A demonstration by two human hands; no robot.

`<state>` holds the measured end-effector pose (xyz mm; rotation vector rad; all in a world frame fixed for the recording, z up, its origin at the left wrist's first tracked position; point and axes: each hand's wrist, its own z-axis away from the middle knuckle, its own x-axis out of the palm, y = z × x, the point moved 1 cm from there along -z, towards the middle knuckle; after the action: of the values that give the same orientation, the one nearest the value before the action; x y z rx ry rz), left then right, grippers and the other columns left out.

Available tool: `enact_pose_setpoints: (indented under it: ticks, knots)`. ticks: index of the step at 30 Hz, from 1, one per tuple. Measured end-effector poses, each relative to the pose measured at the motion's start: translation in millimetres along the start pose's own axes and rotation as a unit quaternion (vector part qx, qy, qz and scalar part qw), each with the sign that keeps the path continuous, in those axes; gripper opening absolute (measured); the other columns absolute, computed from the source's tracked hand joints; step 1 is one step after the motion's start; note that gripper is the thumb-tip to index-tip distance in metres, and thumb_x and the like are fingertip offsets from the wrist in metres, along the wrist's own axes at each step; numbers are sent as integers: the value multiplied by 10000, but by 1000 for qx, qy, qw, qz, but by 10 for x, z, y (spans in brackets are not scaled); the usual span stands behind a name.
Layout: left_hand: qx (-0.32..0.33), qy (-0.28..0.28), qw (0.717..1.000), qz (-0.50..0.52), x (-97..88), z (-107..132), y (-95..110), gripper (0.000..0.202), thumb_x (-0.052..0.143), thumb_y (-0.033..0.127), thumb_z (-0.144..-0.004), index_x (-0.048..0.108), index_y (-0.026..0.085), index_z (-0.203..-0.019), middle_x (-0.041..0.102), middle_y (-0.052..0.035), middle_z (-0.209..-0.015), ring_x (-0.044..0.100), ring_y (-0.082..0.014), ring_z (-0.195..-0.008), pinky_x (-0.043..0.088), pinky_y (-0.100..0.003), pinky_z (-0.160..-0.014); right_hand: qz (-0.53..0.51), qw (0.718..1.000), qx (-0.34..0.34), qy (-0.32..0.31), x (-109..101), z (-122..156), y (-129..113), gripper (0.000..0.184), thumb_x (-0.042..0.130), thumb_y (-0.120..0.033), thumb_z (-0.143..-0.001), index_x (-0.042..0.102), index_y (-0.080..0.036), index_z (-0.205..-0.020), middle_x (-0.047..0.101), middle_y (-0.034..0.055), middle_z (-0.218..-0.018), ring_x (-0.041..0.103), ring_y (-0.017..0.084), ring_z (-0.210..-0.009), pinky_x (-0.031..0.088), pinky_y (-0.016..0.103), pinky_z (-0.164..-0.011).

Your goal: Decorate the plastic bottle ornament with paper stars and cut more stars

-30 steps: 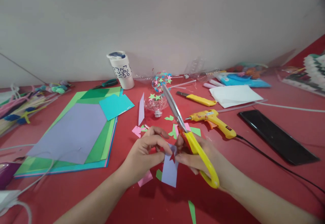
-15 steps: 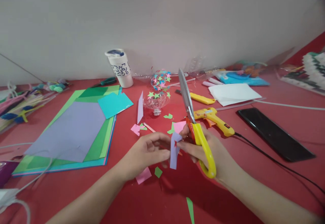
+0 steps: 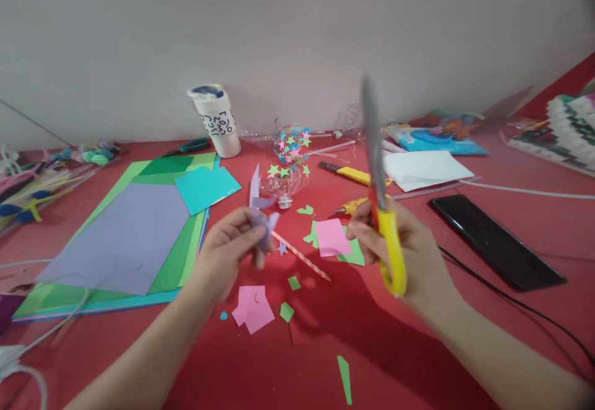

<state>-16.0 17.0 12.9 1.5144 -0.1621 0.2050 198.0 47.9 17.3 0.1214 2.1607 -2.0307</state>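
Note:
My left hand (image 3: 227, 245) is closed on a crumpled purple paper scrap (image 3: 263, 227), above the table left of centre. Scissors (image 3: 393, 252) with yellow and red handles are in my right hand (image 3: 400, 236), their blades pointing up and blurred. Just right of the left fingers lies a small purple paper star (image 3: 282, 249), beside a striped pencil (image 3: 302, 255). A pink paper piece (image 3: 332, 237) rests on green paper between my hands. Behind them stands a clear plastic piece (image 3: 285, 185) with a white cap, green stars on its edge, and a clear ball (image 3: 292, 144) covered in coloured stars.
Stacked coloured sheets (image 3: 125, 236) lie at left, with a white tumbler (image 3: 217, 121) behind. To the right are a yellow cutter (image 3: 353, 175), a partly hidden glue gun (image 3: 351, 206), a black phone (image 3: 495, 242) and white paper (image 3: 425, 170). Pink scraps (image 3: 256, 311) lie in front.
My hands have moved apart: the left went left with the purple paper, the right moved right with the scissors. The purple paper, earlier a flat strip between both hands, is now bunched in the left.

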Motion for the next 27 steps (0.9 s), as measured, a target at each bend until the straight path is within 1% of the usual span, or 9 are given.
enact_pose_setpoints:
  ticks: [2, 4, 6, 9, 13, 18, 22, 24, 27]
  knots:
    - [29, 26, 999, 10, -101, -41, 82, 51, 578, 163, -790, 565, 183, -744, 624, 44, -565, 483, -33, -405, 362, -117, -414, 2, 1000, -18, 25, -84, -85, 18, 216, 574, -414, -737, 490, -226, -803, 502, -58, -629, 389, 69, -433, 335, 208, -401]
    - [34, 31, 999, 7, -167, -66, 119, 64, 571, 160, -793, 565, 184, -734, 620, 41, -560, 481, -37, -410, 361, -124, -422, 31, 999, -17, 19, -146, -182, 79, 207, 542, -420, -753, 485, -227, -803, 503, -54, -613, 397, 77, -423, 333, 215, -396]
    - [30, 32, 999, 3, -195, -79, 111, 67, 569, 157, -792, 564, 182, -730, 620, 36, -560, 484, -41, -412, 357, -130, -426, 85, 996, -9, -4, -183, -271, 162, 199, 584, -388, -712, 480, -222, -743, 506, -53, -561, 406, 86, -394, 323, 223, -381]
    - [21, 38, 999, 0, -200, -100, 64, 60, 567, 156, -790, 565, 175, -733, 625, 28, -564, 481, -41, -408, 346, -134, -422, 190, 981, -17, -35, -191, -347, 253, 156, 631, -283, -641, 495, -218, -680, 558, -30, -584, 440, 107, -437, 322, 233, -419]
    - [24, 51, 998, -1, -216, -133, 40, 64, 572, 155, -779, 565, 172, -717, 630, 23, -568, 479, -44, -408, 337, -141, -420, 318, 945, -44, -63, -137, -324, 275, 119, 586, -209, -641, 470, -224, -620, 523, -26, -558, 451, 139, -511, 292, 239, -473]
    - [36, 52, 998, -7, -266, -150, 86, 36, 580, 155, -766, 607, 174, -752, 637, 22, -579, 481, -43, -413, 327, -148, -419, 424, 895, -69, -121, -141, -290, 239, 39, 563, -242, -690, 543, -220, -715, 600, 4, -635, 528, 176, -595, 309, 250, -517]
    - [48, 48, 997, -30, -298, -151, 145, 67, 603, 152, -735, 638, 176, -787, 645, 25, -608, 510, -52, -439, 376, -162, -450, 482, 857, -87, -158, -206, -314, 214, 116, 558, -273, -729, 612, -225, -819, 682, 25, -774, 602, 187, -681, 335, 245, -539]
    - [37, 52, 996, -69, -298, -147, 177, 104, 619, 166, -733, 641, 176, -833, 610, 42, -550, 507, -58, -430, 383, -168, -451, 514, 838, -86, -162, -220, -321, 232, 101, 567, -301, -730, 608, -213, -760, 673, 32, -710, 598, 185, -621, 310, 247, -498]
    - [-23, 14, 988, -152, -260, -136, 212, 171, 646, 181, -730, 610, 181, -897, 591, 59, -529, 525, -72, -424, 394, -180, -452, 556, 813, -85, -153, -220, -333, 302, 166, 573, -347, -736, 558, -203, -653, 620, 27, -578, 550, 175, -500, 244, 255, -435]
